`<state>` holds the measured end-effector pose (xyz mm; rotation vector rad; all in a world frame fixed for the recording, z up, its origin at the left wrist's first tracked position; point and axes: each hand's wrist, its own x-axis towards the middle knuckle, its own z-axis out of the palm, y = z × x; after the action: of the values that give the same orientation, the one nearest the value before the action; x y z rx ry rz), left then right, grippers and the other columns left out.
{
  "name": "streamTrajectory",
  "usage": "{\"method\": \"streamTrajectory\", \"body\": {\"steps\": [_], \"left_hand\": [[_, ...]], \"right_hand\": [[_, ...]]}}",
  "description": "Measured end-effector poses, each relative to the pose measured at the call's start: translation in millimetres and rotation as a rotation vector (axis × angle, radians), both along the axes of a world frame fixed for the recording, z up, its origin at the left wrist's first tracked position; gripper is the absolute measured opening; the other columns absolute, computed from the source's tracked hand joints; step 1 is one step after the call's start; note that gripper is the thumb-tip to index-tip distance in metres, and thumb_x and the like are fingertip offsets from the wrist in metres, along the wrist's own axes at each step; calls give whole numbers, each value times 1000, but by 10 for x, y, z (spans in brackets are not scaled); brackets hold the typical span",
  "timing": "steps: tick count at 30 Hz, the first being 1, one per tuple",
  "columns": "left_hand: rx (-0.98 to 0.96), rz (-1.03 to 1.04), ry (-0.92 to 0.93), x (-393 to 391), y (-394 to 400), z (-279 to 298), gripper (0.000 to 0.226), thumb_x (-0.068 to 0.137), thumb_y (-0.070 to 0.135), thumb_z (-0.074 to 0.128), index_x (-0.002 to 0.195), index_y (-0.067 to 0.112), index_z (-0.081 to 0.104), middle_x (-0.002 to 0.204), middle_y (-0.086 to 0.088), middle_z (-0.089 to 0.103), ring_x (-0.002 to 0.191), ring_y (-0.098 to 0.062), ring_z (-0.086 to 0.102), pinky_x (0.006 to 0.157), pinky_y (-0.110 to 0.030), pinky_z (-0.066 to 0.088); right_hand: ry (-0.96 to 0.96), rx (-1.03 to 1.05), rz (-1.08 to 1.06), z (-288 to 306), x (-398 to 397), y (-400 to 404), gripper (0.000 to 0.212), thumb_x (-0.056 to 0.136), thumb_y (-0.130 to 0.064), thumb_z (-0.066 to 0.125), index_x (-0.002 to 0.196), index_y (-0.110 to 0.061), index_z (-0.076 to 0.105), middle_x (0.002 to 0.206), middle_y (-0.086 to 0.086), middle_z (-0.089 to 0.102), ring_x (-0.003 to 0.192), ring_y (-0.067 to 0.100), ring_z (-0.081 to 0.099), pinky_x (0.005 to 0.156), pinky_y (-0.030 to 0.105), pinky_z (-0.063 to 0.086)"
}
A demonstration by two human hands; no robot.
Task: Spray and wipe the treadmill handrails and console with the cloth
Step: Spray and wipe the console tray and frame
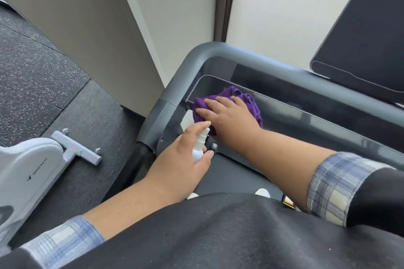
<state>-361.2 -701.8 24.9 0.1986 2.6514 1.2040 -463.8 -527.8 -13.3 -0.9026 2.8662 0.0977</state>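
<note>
A purple cloth [251,102] lies on the dark glossy console panel [295,120] of the treadmill, near its left end. My right hand [229,116] presses flat on the cloth with its fingers straight. My left hand [185,155] grips a small white spray bottle [200,144] just below and left of the cloth, nozzle up. The grey handrail [175,91] curves round the console's left corner. A black screen [363,50] stands tilted at the upper right.
A white exercise machine [28,172] with a grey foot bar stands on the speckled rubber floor [43,72] at the left. A pale wall [175,6] rises behind the treadmill. The black belt [236,170] lies below the console.
</note>
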Motion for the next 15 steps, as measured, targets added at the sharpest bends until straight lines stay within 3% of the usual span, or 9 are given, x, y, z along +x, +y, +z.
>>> {"method": "streamTrajectory", "body": {"steps": [2, 6, 15], "left_hand": [[9, 15, 10, -10, 142, 33, 59, 93, 35, 63, 129, 64, 26, 108, 28, 54, 99, 12, 52, 77, 1, 34], [3, 50, 16, -11, 397, 95, 58, 91, 41, 61, 129, 67, 26, 110, 33, 53, 100, 10, 53, 76, 0, 36], [1, 92, -9, -2, 713, 76, 59, 92, 43, 60, 131, 69, 23, 115, 22, 56, 94, 2, 55, 82, -27, 46]], "right_hand": [[-14, 4, 46, 15, 113, 170, 73, 84, -43, 71, 149, -33, 38, 156, 0, 38, 140, 28, 38, 111, 50, 31], [-29, -66, 50, 65, 241, 547, 74, 70, -39, 83, 138, -25, 56, 139, 5, 58, 125, 31, 55, 100, 49, 43], [46, -277, 48, 105, 506, 1283, 68, 61, -40, 84, 124, -23, 66, 119, 0, 68, 102, 30, 67, 80, 44, 53]]}}
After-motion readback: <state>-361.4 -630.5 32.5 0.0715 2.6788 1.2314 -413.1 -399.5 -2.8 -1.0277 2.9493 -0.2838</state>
